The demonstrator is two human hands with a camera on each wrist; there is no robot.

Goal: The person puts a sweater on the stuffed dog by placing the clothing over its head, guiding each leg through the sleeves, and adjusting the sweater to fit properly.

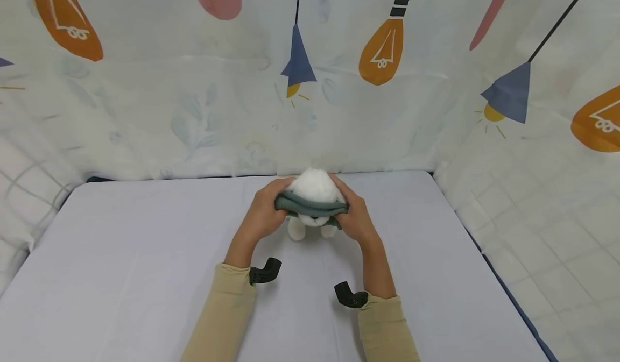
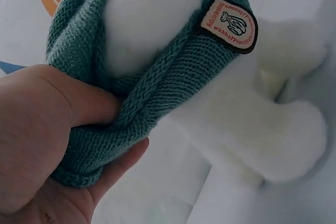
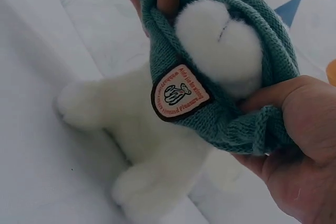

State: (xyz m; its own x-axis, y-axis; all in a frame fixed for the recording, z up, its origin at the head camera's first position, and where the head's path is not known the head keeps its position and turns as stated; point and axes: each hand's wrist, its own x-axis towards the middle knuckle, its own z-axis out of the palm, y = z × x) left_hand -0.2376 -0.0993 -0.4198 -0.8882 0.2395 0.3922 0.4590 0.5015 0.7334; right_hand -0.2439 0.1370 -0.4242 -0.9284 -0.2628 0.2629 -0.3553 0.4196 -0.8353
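A: Item one, and where is it?

B: White plush toy (image 1: pixel 315 184), one. Near the far edge of the table (image 1: pixel 145 270), just in front of the printed sheet (image 1: pixel 218 109). Two stubby feet point toward the person

A: Item two?

B: Green knit (image 1: pixel 310 206), one, wrapped around the toy's head. A band of it crosses above the muzzle, and no eyes show. Hat or sweater, I cannot tell

A: The hands?

B: Two, one to each side. Left hand (image 1: pixel 267 211): thumb tucked into the fold, fingers beneath, pinching the knit. Right hand (image 1: pixel 356 214): the same grip, mirrored

A: Why held so?

B: My reading: thumbs inside the fold spread the opening, and a grip on both sides shares the pull evenly across a soft, round head. The table probably bears some of the toy's weight

A: Materials?

B: Toy: fluffy pile, rounded limbs, puffed muzzle with a dark stitched line. Knit: fine stitches, probably stretchy, bunched at the grips. Patch (image 2: pixel 231 23): pinkish, one end arched, dark border, red lettering around a small drawing

A: Remainder?

B: Tan sleeves (image 1: pixel 220 308), two; black wrist mounts (image 1: pixel 265 271), two. Sheet: pale, with orange bulbs and blue lamps
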